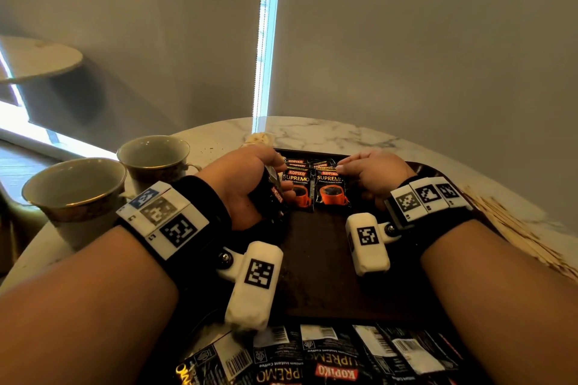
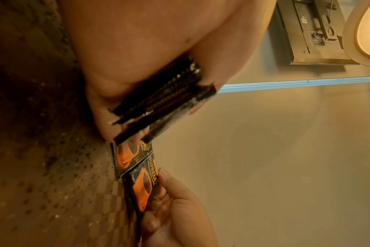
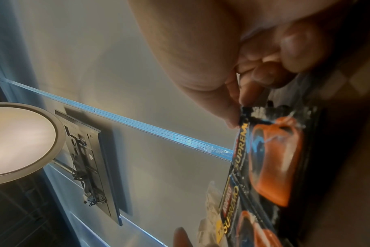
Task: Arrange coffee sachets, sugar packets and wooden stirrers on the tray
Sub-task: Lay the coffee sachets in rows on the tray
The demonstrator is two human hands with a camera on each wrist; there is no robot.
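A dark brown tray (image 1: 319, 259) lies on the marble table. At its far end are black and orange coffee sachets in rows, the front two side by side. My right hand (image 1: 369, 172) pinches the right front sachet (image 1: 331, 191) by its far right corner; the right wrist view shows the fingertips (image 3: 235, 120) on that sachet (image 3: 275, 158). My left hand (image 1: 281, 184) grips a stack of sachets (image 1: 275, 194) upright beside the left front sachet (image 1: 298, 189). The left wrist view shows the stack (image 2: 165, 100) edge-on in my palm, above both front sachets (image 2: 144, 188).
Several loose sachets (image 1: 328, 356) lie face down at the near edge. Wooden stirrers (image 1: 513, 228) are heaped on the table right of the tray. Pale packets (image 1: 258, 137) sit beyond the tray's far left corner. Two cups (image 1: 75, 194) (image 1: 154, 156) stand at the left.
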